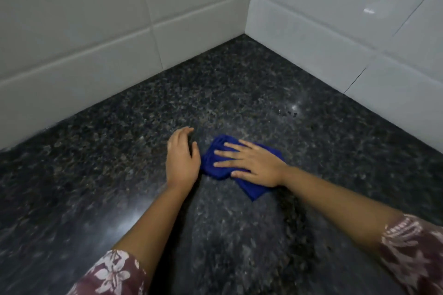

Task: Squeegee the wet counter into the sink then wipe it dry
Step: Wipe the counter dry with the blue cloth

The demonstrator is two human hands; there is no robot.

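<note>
A crumpled blue cloth (217,167) lies on the dark speckled granite counter (239,93), near the middle of the view. My right hand (251,163) presses flat on the cloth with straight, spread fingers. My left hand (182,158) is just left of the cloth on the bare counter, fingers relaxed and holding nothing; its thumb side is close to the cloth's edge. No squeegee or sink is in view.
White tiled walls (96,38) meet in a corner (247,29) at the back of the counter, one running left and one running right. Glossy reflections show on the counter at the lower left and right of centre.
</note>
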